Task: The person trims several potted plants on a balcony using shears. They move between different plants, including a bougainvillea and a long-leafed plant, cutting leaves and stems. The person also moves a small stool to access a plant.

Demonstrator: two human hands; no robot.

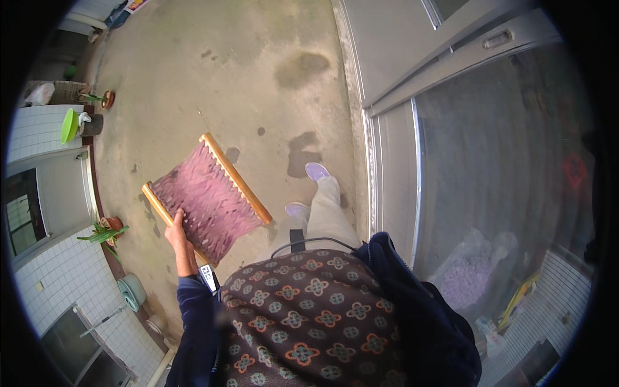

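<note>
My left hand (178, 233) grips the near edge of a ribbed washboard (205, 197), purple in the middle with two pale wooden side rails. I hold it out flat in front of me, above the concrete floor. My left forearm wears a dark blue sleeve with a small device at the wrist (208, 277). My right hand is hidden behind my patterned top and dark jacket. Below the board I see my beige trouser leg (327, 216) and two pale purple shoes (316, 171).
A metal-framed sliding glass door (393, 174) runs along my right, with a bag of pale purple stuff (467, 274) behind the glass. On the left stand a white tiled wall (58, 271), potted plants (106, 231) and a green bowl (68, 125). Damp stains mark the concrete floor (258, 58).
</note>
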